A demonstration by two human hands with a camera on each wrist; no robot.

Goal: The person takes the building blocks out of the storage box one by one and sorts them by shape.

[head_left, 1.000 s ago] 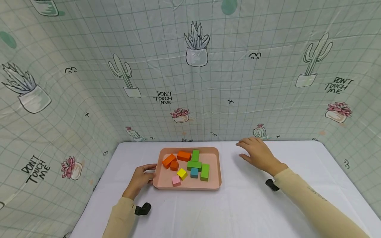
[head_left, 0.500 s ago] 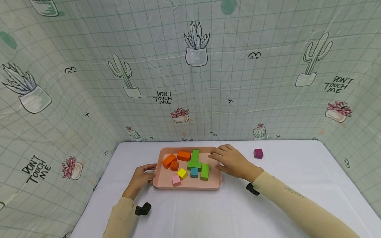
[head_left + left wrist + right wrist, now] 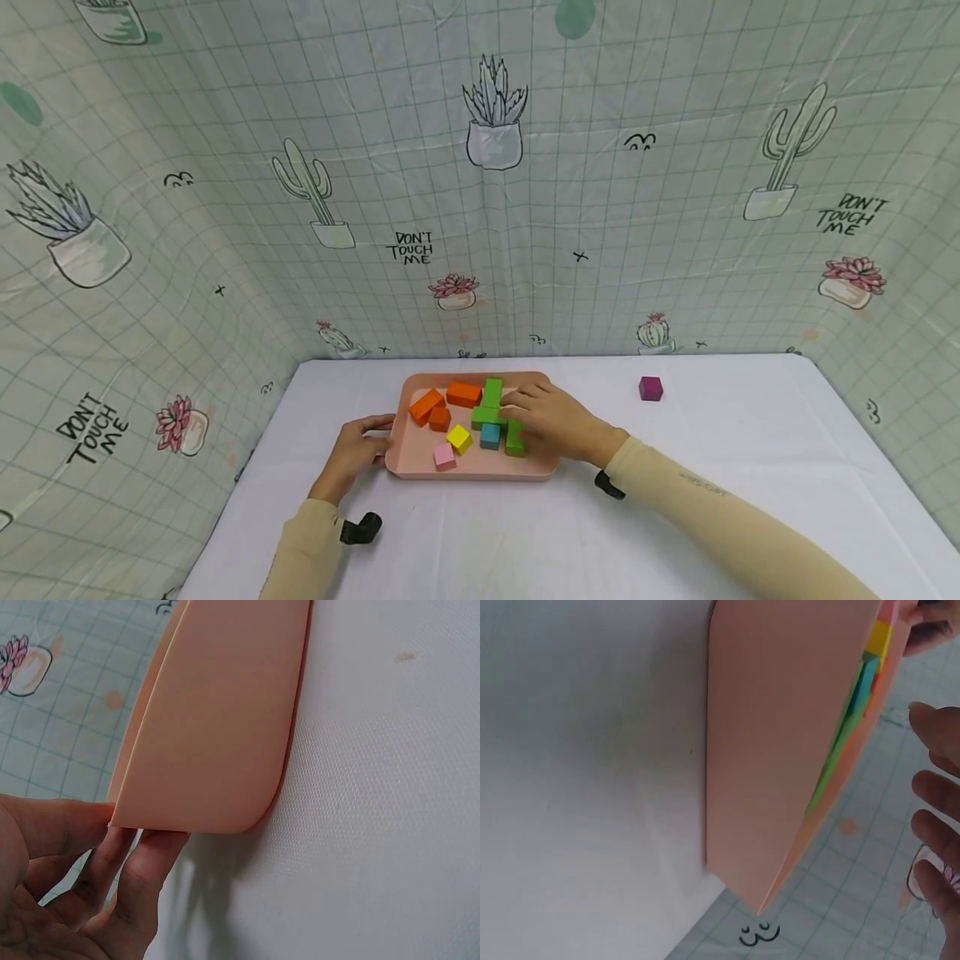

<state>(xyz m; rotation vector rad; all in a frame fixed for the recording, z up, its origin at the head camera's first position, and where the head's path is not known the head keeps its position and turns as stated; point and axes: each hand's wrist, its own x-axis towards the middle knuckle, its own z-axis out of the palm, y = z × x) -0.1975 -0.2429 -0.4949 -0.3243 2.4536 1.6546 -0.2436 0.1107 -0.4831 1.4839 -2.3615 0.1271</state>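
Note:
A shallow pink tray (image 3: 480, 468) holds several toy blocks. My left hand (image 3: 352, 454) is at its left end; in the left wrist view, fingers (image 3: 146, 870) hold the edge and press the outer wall. Over the right side of the tray hovers my right hand (image 3: 562, 423), partly covering the green block (image 3: 516, 443) nearest it. The right wrist view shows those fingers (image 3: 934, 825) spread above the rim, with no block in them. Beside the green blocks sits a blue cube (image 3: 490, 437). Orange blocks (image 3: 464, 392), a yellow cube (image 3: 459, 438) and a pink cube (image 3: 445, 456) lie farther left.
A purple cube (image 3: 651, 388) lies apart on the white table (image 3: 480, 542), right of the tray near the back edge. Behind and beside the table hangs a grid-patterned cloth (image 3: 525, 208) printed with plants.
The right hand has moved left from the table's back right to above the tray, uncovering the purple cube. My left hand and the tray have stayed in place.

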